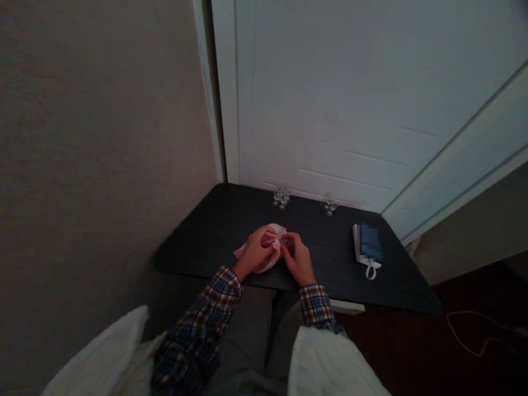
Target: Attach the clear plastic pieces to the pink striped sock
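A soft pink cloth (268, 264) is bunched up near the front edge of the dark table (198, 242). My left hand (254, 250) is closed around the cloth, with folds showing between thumb and fingers. From the other side, my right hand (299, 261) pinches at the cloth's right edge with thumb and fingertips. Whether something small is wrapped in the folds between my hands, I cannot tell. Beyond them, a cluster of small clear glass-like pieces (281, 197) stands at the back of the table, and a smaller clear group (329, 206) is to its right.
At the table's right side lies a blue-and-white box-like item (370, 242), partly blurred, with a white loop (371, 271). A white panel with heart patterns (330, 126) rises behind the table. A wall (103, 137) closes the left. On the floor at right runs a pale cable (480, 352).
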{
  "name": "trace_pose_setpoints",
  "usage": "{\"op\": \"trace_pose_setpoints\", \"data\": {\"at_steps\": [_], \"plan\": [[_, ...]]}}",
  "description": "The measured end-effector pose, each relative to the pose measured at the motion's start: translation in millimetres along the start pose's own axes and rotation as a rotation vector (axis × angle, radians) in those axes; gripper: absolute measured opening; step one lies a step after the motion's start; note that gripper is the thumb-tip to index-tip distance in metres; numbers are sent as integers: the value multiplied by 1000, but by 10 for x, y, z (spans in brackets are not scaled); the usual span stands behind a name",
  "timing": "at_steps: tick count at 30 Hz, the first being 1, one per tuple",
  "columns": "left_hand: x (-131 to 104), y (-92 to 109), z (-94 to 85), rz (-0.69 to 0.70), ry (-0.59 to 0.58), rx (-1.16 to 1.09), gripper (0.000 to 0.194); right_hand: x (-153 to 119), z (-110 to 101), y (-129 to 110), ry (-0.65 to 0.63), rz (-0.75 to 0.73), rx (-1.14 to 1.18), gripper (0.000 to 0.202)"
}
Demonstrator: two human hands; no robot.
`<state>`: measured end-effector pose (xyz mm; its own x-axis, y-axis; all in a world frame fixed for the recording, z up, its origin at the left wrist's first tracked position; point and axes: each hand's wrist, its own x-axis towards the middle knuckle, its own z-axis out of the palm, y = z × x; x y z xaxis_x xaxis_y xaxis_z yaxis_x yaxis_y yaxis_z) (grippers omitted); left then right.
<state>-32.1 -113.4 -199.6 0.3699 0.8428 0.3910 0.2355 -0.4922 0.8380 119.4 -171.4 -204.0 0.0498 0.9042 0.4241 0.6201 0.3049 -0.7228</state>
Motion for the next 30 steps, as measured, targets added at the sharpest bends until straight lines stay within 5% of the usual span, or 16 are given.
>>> {"op": "trace_pose_setpoints", "data": {"at_steps": [30], "plan": [[27,-115,20,-25,59,-4,27,2,5,29,33,-22,-18,27]]}}
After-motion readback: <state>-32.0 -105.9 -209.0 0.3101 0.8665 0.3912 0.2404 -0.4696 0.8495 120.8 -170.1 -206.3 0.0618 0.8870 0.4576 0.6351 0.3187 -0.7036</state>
